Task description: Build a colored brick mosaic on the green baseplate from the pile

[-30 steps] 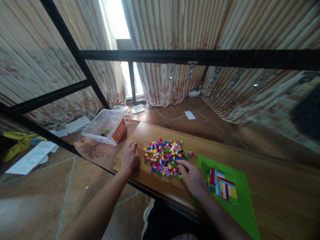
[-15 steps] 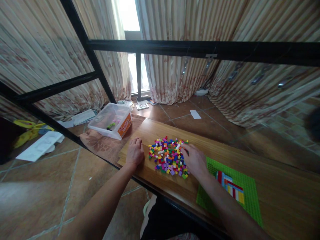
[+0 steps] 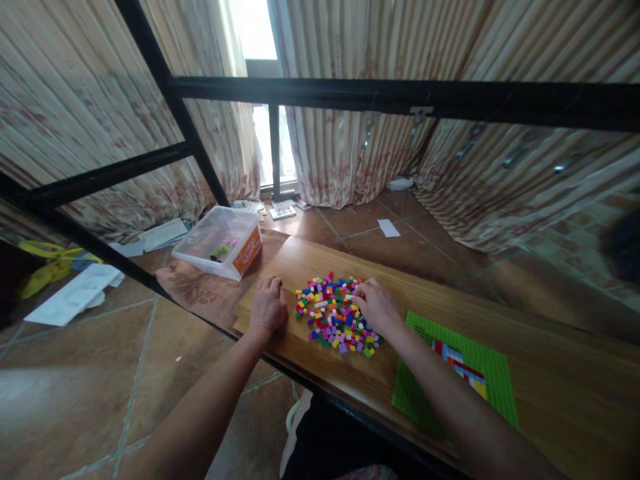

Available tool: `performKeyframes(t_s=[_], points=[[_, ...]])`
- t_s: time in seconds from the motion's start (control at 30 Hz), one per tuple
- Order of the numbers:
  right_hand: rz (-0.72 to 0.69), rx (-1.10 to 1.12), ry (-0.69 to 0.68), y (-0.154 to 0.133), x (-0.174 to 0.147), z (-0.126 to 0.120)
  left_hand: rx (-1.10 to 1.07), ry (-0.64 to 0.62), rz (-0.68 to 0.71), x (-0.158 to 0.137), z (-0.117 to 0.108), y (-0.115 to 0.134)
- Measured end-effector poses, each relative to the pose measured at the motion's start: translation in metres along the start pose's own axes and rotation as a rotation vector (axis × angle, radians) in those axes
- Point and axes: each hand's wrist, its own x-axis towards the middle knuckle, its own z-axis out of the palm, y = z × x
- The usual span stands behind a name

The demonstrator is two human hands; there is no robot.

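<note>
A loose pile of small coloured building bricks [image 3: 333, 327] lies spread on the wooden table. At its right side, my right hand [image 3: 379, 308] is closed in a pinch on a white brick [image 3: 349, 297] at the fingertips, low over the pile. My left hand [image 3: 269, 305] rests on the table left of the bricks, fingers curled in, with nothing seen in it. Under my right forearm lies a green baseplate [image 3: 493, 373]. Rows of red, white, blue and yellow bricks [image 3: 463, 363] sit on it, partly covered by the forearm.
A clear plastic box [image 3: 207, 230] with an orange label holds a few bricks beyond the table's left end. Black metal bars [image 3: 310, 90] cross in front of the curtains [image 3: 340, 153]. White packaging [image 3: 75, 293] and papers [image 3: 389, 228] lie on the tiled floor.
My right hand has moved slightly up and left over the pile, and the white brick at its fingertips now lies flatter. My left hand stays put.
</note>
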Motion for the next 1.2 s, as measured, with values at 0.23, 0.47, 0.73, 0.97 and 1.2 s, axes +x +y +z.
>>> performKeyframes(t_s=[0.23, 0.47, 0.73, 0.97, 1.2], points=[[0.029, 0.356, 0.161, -0.016, -0.029, -0.015, -0.006, 0.019, 0.017, 0.003, -0.003, 0.001], [0.122, 1.068, 0.182, -0.027, -0.093, -0.016, 0.093, 0.021, 0.044, 0.006, -0.002, -0.003], [0.370, 1.156, 0.289, 0.042, -0.152, -0.045, 0.120, 0.025, 0.078, 0.008, -0.002, -0.005], [0.501, 0.832, 0.614, 0.117, -0.167, -0.044, 0.150, 0.016, 0.067, 0.010, -0.003, -0.004], [0.390, 0.712, 0.568, 0.125, -0.147, -0.031, 0.187, -0.023, 0.043, 0.012, -0.005, -0.003]])
